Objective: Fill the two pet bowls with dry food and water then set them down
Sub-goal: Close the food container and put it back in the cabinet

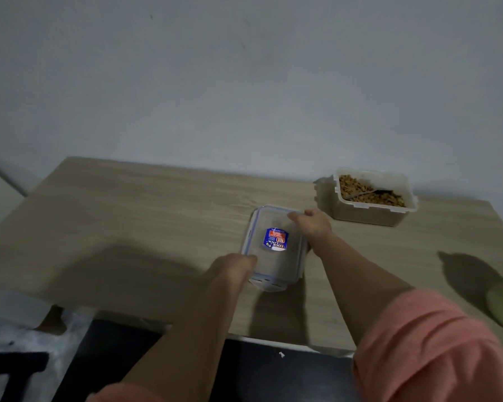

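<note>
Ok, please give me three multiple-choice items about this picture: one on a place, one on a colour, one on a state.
1. Where does the open container of dry food stand on the table?
A. far right, near the wall
B. near left corner
C. at the front edge

2. What colour is the sticker on the lid?
A. green and yellow
B. blue and red
C. black

3. What are the two hands doing?
A. both hold the lid
B. both hang idle
C. one holds a spoon

Answers:
1 A, it sits at the far edge, beside the wall.
2 B, the label shows blue and red.
3 A, the left hand and the right hand grip the lid's opposite sides.
</note>
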{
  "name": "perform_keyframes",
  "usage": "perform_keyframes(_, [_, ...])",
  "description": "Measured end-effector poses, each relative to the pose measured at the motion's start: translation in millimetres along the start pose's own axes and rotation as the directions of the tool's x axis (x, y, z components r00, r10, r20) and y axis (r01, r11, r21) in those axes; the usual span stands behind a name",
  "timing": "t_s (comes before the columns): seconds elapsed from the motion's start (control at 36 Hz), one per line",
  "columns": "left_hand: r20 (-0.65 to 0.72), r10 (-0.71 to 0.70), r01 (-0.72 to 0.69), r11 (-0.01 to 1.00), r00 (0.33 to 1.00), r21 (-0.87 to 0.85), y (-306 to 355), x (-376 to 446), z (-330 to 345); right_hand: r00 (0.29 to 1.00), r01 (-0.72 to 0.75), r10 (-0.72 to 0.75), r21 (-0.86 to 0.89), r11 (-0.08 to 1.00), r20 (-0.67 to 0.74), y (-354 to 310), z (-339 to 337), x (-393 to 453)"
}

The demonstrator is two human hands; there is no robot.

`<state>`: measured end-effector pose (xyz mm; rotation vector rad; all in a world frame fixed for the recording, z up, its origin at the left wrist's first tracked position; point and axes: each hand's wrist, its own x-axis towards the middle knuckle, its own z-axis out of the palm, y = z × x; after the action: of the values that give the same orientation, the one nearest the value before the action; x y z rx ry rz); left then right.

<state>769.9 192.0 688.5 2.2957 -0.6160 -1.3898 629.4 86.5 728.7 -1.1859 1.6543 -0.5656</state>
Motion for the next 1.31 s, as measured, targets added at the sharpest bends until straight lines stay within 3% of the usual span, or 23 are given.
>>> perform_keyframes(0.08, [0.055, 0.002, 0.001, 0.999, 0.998, -0.042, 11.2, -7.5, -10.6, 0.999, -0.003, 0.003, 0.008, 1.000, -0.050, -0.6, -4.2, -2.3])
perform_keyframes(0.17, [-0.021, 0.082, -0.083, 0.995, 0.996, -0.059, 18.3, 10.9, -18.2, 0.995, 0.026, -0.022, 0.047, 0.999, -0.100, -2.6, -15.5, -4.5])
perform_keyframes(0.25, [0.034, 0.112, -0.102, 0.973, 0.993, -0.208, 41.8, -13.8, -26.1, 0.990, 0.064, -0.051, 0.098, 0.993, -0.132, -5.9, -32.6, -6.3])
perform_keyframes(0.42, [0.093, 0.337, -0.287, 0.893, 0.937, -0.348, 100.6, -37.7, -11.8, 0.976, 0.106, -0.049, 0.266, 0.958, -0.212, -9.5, -84.7, -12.2])
perform_keyframes(0.53, [0.013, 0.448, -0.424, 0.854, 0.894, -0.302, 143.1, -46.7, 20.2, 0.947, 0.144, -0.036, 0.321, 0.936, -0.319, -4.9, -133.1, -5.7])
perform_keyframes(0.64, [-0.081, 0.468, -0.472, 0.847, 0.880, -0.245, 165.1, -49.4, 42.7, 0.927, 0.114, 0.016, 0.323, 0.940, -0.376, 2.0, -153.4, -0.6])
perform_keyframes(0.72, [-0.128, 0.511, -0.524, 0.847, 0.850, -0.095, 181.8, -47.4, 66.1, 0.915, 0.080, 0.061, 0.326, 0.942, -0.400, 7.4, -173.7, 9.4])
perform_keyframes(0.81, [-0.133, 0.527, -0.529, 0.848, 0.839, 0.027, 197.0, -47.6, 83.8, 0.913, 0.055, 0.076, 0.304, 0.951, -0.402, 13.0, -190.8, 22.3])
perform_keyframes(1.06, [-0.161, 0.564, -0.538, 0.824, 0.810, 0.177, 221.6, -35.8, 113.9, 0.915, -0.020, 0.114, 0.238, 0.971, -0.388, 35.5, -208.4, 61.0])
perform_keyframes(1.31, [-0.252, 0.509, -0.473, 0.860, 0.823, 0.191, 222.2, -27.0, 130.4, 0.924, -0.074, 0.122, 0.145, 0.987, -0.361, 39.7, -210.0, 72.6])
